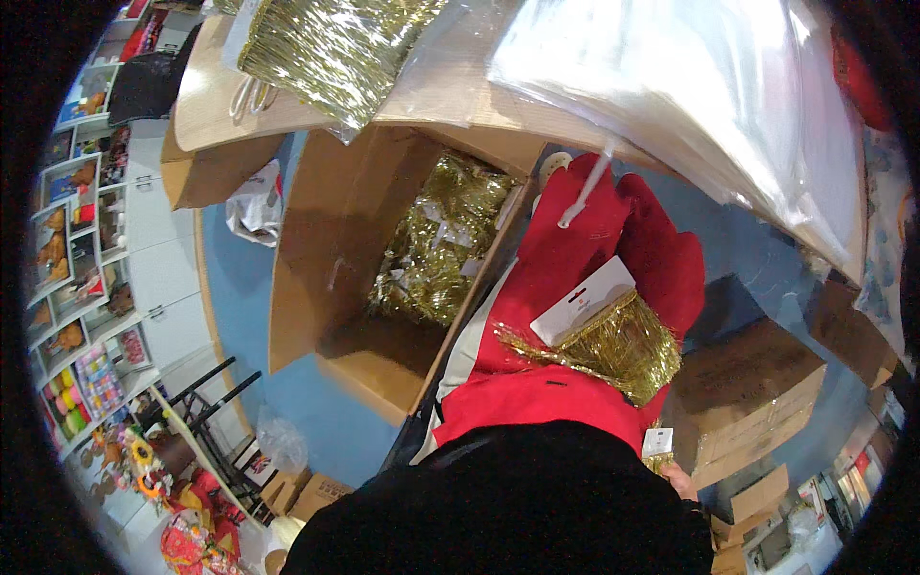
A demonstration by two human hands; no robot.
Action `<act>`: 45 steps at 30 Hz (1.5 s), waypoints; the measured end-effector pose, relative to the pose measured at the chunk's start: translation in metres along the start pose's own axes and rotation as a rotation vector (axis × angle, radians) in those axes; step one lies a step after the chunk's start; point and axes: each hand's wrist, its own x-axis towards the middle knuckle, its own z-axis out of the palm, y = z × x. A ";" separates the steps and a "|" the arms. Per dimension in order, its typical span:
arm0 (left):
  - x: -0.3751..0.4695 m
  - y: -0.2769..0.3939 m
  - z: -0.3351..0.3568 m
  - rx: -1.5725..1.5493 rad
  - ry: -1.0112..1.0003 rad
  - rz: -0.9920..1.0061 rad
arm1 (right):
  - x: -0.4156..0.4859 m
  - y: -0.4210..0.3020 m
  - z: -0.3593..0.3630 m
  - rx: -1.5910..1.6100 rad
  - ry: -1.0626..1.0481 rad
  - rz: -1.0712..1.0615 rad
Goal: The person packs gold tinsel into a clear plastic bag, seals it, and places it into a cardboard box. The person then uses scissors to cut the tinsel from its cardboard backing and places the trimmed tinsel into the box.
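Note:
My right hand point(678, 480) is low at the right, beside my body, with its fingers closed on gold tinsel point(657, 460) that has a small white card. My left hand is out of view. Across my lap, on red trousers point(575, 237), lies a bunch of gold tinsel fringe point(625, 345) with a white header card point(583, 302). To the left of my legs, an open cardboard box point(323, 237) holds a heap of gold tinsel point(445, 244) with white tags among it.
On the wooden table point(215, 115) ahead lie packed gold fringe point(338, 50) and a stack of clear plastic bags point(668, 79). A closed cardboard box point(755, 395) stands on the blue floor at the right. Shelves point(93, 251) of goods line the left, beside a black metal frame point(215, 395).

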 end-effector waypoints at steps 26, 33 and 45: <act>-0.009 -0.019 -0.016 0.072 -0.431 0.113 | -0.067 -0.091 0.038 -0.336 0.263 0.039; -0.039 0.000 -0.053 -0.011 -1.118 0.379 | -0.049 -0.142 0.077 -0.356 0.076 -0.071; -0.137 0.130 -0.410 0.530 -0.068 0.140 | -0.092 -0.232 0.170 -0.193 -0.180 -0.818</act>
